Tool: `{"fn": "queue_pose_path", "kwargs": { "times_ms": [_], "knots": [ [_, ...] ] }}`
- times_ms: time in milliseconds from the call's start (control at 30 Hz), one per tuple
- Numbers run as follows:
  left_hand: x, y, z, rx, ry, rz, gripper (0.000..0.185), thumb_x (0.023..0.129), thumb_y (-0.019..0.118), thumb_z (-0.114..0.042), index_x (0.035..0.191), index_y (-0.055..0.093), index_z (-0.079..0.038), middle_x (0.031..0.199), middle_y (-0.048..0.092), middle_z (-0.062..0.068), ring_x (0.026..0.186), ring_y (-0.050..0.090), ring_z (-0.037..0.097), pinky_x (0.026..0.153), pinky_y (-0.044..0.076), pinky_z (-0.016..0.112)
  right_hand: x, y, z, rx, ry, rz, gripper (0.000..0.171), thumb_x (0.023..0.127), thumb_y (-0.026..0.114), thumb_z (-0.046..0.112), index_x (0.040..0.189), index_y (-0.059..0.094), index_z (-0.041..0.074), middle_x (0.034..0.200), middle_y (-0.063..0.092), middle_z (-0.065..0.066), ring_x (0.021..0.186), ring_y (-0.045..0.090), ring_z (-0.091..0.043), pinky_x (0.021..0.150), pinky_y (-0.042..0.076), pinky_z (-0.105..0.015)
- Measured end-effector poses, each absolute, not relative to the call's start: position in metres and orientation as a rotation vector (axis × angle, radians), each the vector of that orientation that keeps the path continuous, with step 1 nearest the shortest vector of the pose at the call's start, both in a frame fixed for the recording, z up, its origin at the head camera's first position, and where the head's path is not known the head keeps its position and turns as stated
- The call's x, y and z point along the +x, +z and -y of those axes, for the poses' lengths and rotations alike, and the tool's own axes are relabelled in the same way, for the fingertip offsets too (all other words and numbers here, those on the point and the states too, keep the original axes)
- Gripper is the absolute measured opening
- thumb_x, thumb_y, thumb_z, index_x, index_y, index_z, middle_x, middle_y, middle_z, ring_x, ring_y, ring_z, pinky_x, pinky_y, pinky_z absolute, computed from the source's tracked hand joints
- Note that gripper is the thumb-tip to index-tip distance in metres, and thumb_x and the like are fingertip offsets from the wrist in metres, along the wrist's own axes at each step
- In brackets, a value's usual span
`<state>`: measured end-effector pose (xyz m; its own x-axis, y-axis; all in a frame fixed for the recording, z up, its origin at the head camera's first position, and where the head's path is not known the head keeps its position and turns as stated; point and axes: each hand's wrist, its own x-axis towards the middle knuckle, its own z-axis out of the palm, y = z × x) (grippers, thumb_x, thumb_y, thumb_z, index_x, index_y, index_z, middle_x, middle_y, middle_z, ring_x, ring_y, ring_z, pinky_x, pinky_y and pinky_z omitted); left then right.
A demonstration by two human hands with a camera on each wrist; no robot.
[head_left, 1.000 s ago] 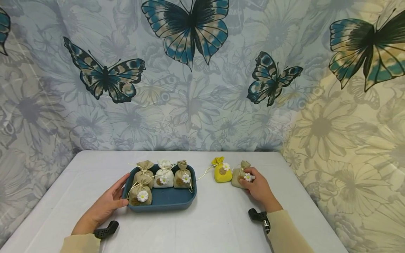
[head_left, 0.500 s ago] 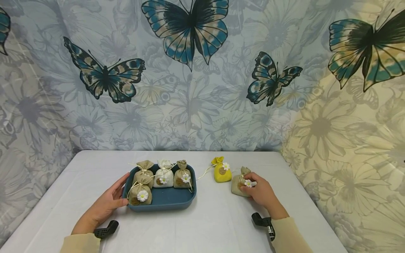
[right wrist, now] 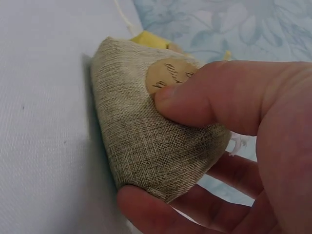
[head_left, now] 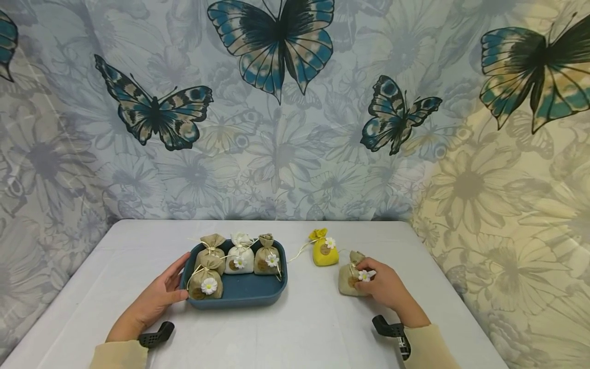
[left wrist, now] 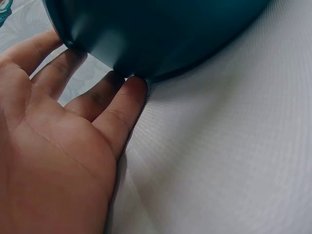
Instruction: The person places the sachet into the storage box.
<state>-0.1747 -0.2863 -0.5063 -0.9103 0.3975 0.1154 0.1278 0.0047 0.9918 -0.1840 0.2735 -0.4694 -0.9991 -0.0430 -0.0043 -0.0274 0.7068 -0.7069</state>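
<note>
In the head view, my right hand grips a beige burlap sachet bag with a white daisy, low over the table. The right wrist view shows the thumb pressed on the round paper label of this sachet bag, with fingers beneath and behind. My left hand touches the left end of a blue tray. Its fairly straight fingertips rest against the wall of the tray in the left wrist view. Inside the tray sit several drawstring sachets, including a white sachet and a front beige sachet.
A yellow sachet stands between the tray and my right hand, its pale cord stretching left toward the tray. White cloth covers the table. A butterfly-printed curtain hangs behind the table's far edge.
My right hand has drawn the beige sachet bag toward the near edge, away from beside the yellow one. My left hand and the tray stay in place.
</note>
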Motion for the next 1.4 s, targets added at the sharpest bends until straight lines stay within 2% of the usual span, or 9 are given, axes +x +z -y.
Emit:
{"fn": "queue_pose_path", "kwargs": {
  "times_ms": [167,233,600,800,933,1200,1400],
  "knots": [
    [-0.175,-0.505,0.286,0.548,2.020,-2.061,0.093,0.095,0.069,-0.007,0.161,0.004,-0.006,0.163,-0.004,0.023,0.143,0.000,0.049,0.099,0.037,0.016,-0.182,-0.468,-0.273,-0.039,-1.275,-2.865,0.034,0.077,0.083,0.007,0.106,0.068,0.015,0.095,0.065,-0.005,0.067,0.059,-0.020,0.053,0.050,-0.036],
    [-0.175,-0.505,0.286,0.545,2.023,-2.055,0.092,0.095,0.069,-0.006,0.161,0.004,-0.007,0.163,-0.004,0.023,0.143,0.000,0.049,0.099,0.037,0.017,-0.182,-0.467,-0.272,-0.032,-1.291,-2.869,0.033,0.077,0.083,0.007,0.105,0.068,0.016,0.094,0.065,-0.005,0.068,0.059,-0.021,0.053,0.050,-0.036],
    [-0.174,-0.506,0.286,0.538,2.021,-2.056,0.093,0.095,0.069,-0.005,0.161,0.004,-0.007,0.163,-0.004,0.023,0.144,-0.001,0.049,0.099,0.037,0.016,-0.178,-0.437,-0.252,-0.053,-1.376,-2.893,0.032,0.081,0.084,0.015,0.109,0.069,0.014,0.104,0.063,-0.008,0.088,0.055,-0.026,0.060,0.052,-0.036],
    [-0.175,-0.506,0.286,0.541,2.013,-2.078,0.092,0.095,0.069,-0.006,0.161,0.005,-0.007,0.163,-0.003,0.022,0.144,0.000,0.048,0.099,0.035,0.016,-0.172,-0.416,-0.233,-0.144,-1.410,-2.944,0.030,0.080,0.083,0.012,0.106,0.069,0.015,0.109,0.064,-0.007,0.094,0.056,-0.028,0.064,0.052,-0.036],
    [-0.176,-0.507,0.287,0.542,2.014,-2.074,0.092,0.095,0.069,-0.006,0.161,0.005,-0.008,0.163,-0.003,0.022,0.144,0.000,0.048,0.099,0.036,0.016,-0.168,-0.405,-0.217,-0.233,-1.454,-2.952,0.030,0.080,0.082,0.009,0.105,0.069,0.016,0.109,0.065,-0.005,0.093,0.058,-0.027,0.063,0.051,-0.036],
    [-0.175,-0.507,0.287,0.562,2.017,-2.060,0.092,0.095,0.068,-0.005,0.161,0.004,-0.007,0.163,-0.005,0.024,0.143,-0.002,0.049,0.099,0.036,0.016,-0.161,-0.390,-0.182,-0.395,-1.531,-2.912,0.032,0.079,0.083,0.009,0.106,0.070,0.020,0.098,0.065,-0.002,0.082,0.059,-0.022,0.057,0.050,-0.034],
    [-0.175,-0.508,0.287,0.582,2.014,-2.066,0.092,0.096,0.068,-0.005,0.161,0.004,-0.007,0.163,-0.005,0.025,0.143,-0.004,0.049,0.100,0.034,0.014,-0.160,-0.383,-0.156,-0.442,-1.542,-2.883,0.031,0.080,0.083,0.011,0.107,0.071,0.021,0.094,0.063,-0.001,0.081,0.058,-0.020,0.056,0.050,-0.034]
  ]
}}
